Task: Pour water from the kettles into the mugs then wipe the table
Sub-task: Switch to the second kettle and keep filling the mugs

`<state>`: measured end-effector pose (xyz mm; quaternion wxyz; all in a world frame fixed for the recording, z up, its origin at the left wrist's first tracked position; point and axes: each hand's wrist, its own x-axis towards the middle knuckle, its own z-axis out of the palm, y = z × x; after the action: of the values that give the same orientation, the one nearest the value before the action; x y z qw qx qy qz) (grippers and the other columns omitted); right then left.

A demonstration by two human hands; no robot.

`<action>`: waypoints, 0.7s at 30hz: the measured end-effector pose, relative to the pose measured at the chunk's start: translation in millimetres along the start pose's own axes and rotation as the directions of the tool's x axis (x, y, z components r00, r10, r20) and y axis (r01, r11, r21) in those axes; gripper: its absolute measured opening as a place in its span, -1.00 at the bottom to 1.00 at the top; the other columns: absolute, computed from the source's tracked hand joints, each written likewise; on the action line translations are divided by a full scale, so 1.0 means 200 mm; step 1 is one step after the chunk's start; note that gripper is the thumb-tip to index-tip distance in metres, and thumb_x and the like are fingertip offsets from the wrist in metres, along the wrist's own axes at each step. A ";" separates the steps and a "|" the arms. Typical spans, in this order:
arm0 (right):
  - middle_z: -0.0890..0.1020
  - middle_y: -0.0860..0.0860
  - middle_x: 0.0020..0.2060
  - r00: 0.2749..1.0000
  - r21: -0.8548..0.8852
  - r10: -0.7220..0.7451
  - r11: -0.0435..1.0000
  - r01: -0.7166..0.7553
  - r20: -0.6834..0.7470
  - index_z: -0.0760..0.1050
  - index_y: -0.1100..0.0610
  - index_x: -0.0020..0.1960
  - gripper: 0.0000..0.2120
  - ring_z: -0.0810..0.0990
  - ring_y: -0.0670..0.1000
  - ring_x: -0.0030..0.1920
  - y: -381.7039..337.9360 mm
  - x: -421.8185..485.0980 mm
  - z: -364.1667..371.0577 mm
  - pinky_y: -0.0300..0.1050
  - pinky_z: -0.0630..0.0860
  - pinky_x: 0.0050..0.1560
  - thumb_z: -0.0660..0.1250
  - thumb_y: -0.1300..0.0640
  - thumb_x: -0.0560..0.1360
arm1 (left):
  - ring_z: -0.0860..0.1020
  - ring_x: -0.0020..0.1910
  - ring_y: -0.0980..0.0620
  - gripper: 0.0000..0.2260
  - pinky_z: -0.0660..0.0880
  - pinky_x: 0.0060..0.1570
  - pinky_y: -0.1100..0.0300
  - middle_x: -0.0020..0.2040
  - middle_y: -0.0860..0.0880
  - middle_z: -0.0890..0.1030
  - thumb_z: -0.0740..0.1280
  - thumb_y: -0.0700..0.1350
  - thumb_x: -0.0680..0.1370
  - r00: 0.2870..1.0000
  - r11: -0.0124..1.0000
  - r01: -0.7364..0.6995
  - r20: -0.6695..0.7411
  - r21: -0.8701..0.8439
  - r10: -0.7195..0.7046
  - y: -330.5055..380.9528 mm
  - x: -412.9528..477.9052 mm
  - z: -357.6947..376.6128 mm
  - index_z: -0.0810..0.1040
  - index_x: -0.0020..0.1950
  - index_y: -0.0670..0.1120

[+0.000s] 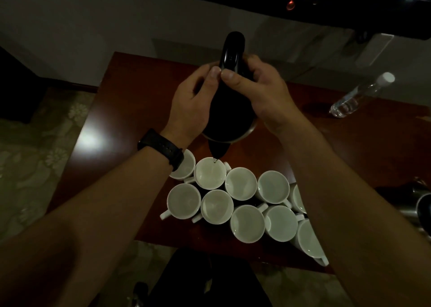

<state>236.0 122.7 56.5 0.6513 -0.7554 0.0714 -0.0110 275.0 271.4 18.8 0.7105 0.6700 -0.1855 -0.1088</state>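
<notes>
I hold a black kettle (pixel 229 110) tilted toward me above the table, spout down. My left hand (pixel 191 103) grips its left side and my right hand (pixel 261 89) grips its right side, both thumbs meeting near the base of the handle. A thin trickle falls from the spout into a white mug (pixel 208 175) in the back row. Several white mugs (pixel 247 222) stand packed in two rows near the front of the dark red table (pixel 130 101).
A clear plastic bottle (pixel 359 99) with a white cap lies at the back right of the table. A metal kettle (pixel 422 206) shows at the right edge. A black screen hangs on the wall above. Patterned carpet lies to the left.
</notes>
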 end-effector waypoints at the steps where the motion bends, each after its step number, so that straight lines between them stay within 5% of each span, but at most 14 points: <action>1: 0.60 0.02 0.19 1.000 0.001 0.003 1.000 -0.003 0.002 0.53 -0.08 0.12 -0.85 0.64 -0.02 0.17 0.00 0.00 0.00 -0.06 0.62 0.19 0.42 0.04 0.57 | 0.65 0.08 0.08 -0.76 0.56 0.08 0.16 0.01 0.12 0.67 0.18 0.08 0.65 1.000 1.000 0.001 -0.001 0.000 -0.001 0.00 0.00 0.00 0.60 0.14 0.06; 21: 0.58 0.01 0.15 1.000 -0.052 0.030 0.998 -0.030 0.004 0.53 0.08 0.21 -0.77 0.63 0.01 0.16 0.01 0.01 0.01 -0.07 0.62 0.16 0.40 0.04 0.59 | 0.65 0.11 0.07 -0.76 0.57 0.11 0.17 0.05 0.08 0.66 0.16 0.01 0.69 1.000 0.999 0.005 -0.014 0.044 -0.004 -0.03 0.00 -0.01 0.59 0.18 0.00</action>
<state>238.4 124.0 54.2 0.6316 -0.7710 0.0816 0.0024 276.5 273.0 11.9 0.6965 0.6868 -0.1812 -0.1017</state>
